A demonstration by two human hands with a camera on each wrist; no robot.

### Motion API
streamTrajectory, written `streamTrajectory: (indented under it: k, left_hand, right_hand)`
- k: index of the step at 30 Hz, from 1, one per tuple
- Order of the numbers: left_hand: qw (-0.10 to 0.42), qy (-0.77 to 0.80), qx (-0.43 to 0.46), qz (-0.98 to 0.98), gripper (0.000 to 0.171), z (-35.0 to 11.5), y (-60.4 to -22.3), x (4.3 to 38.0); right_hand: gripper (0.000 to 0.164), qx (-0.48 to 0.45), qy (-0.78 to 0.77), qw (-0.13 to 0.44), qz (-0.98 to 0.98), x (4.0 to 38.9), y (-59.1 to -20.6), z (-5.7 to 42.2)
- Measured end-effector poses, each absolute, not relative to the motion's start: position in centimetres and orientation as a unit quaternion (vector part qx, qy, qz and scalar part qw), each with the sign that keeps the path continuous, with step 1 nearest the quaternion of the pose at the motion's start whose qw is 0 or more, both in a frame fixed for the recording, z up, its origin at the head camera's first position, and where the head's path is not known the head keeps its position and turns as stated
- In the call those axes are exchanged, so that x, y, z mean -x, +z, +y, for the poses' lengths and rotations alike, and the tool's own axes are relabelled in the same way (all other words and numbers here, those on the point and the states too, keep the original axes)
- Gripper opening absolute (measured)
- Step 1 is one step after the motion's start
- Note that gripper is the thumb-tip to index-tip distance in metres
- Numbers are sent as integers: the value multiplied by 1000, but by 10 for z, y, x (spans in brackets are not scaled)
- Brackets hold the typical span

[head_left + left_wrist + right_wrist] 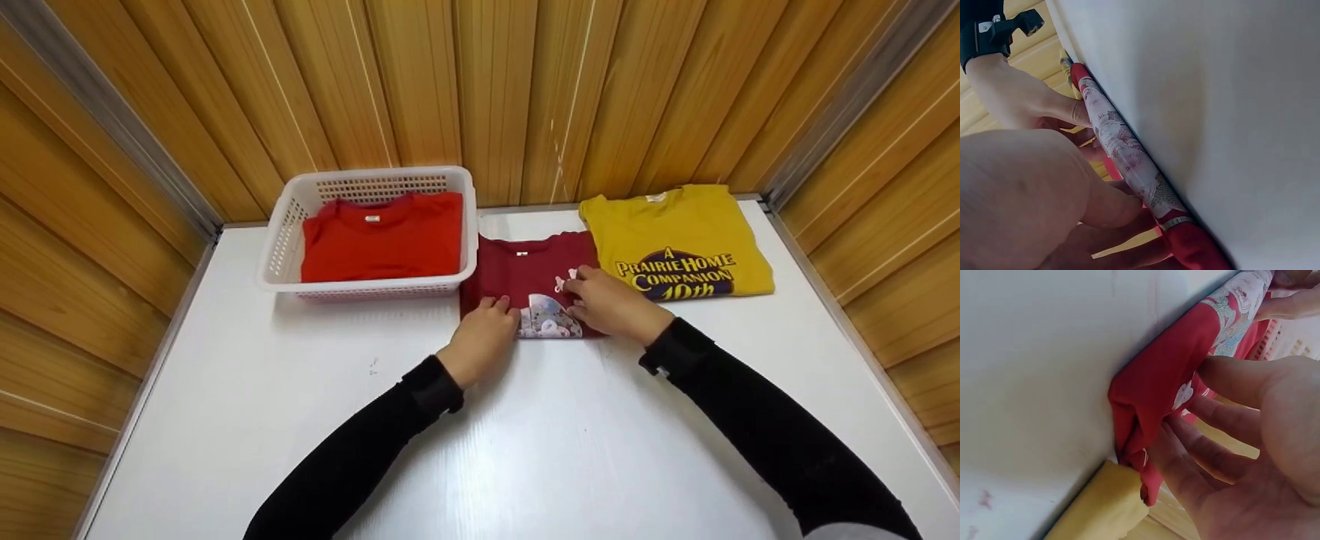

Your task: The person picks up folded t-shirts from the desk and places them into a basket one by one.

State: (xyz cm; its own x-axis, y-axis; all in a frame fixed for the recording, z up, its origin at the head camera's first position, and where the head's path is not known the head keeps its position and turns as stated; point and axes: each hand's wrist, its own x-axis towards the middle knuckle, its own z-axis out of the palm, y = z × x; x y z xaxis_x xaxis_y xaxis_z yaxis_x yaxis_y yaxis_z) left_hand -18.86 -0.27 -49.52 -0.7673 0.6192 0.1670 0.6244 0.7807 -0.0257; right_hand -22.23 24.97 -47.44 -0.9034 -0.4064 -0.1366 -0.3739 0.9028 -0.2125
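Note:
A folded maroon T-shirt with a pale printed picture lies on the white table, its collar toward the back wall. My left hand rests on its front left part, fingers spread over the cloth. On the right side, my right hand touches the shirt near the white print. The left wrist view shows the left thumb against the rounded front fold. In the right wrist view, the right fingers lie loosely extended against the cloth, beside a rumpled corner.
Left of the shirt stands a white plastic basket with a folded red T-shirt in it. A folded yellow T-shirt with dark lettering lies at the right, against the maroon one. Wood-patterned panels enclose the table's back and sides.

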Motion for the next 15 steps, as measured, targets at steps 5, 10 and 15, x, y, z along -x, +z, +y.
streamTrajectory:
  k: [5, 10, 15]
  left_hand:
    - [83, -22, 336, -938, 26, -8, -498, 175]
    - [96, -17, 349, -932, 26, -13, -500, 161]
    - [63, -28, 370, -926, 28, -20, -494, 156]
  right_hand:
    - [40, 226, -86, 59, 968, 205, -477, 251]
    - [40, 234, -90, 43, 967, 189, -479, 251]
    - [40, 243, -109, 51, 963, 180, -476, 254]
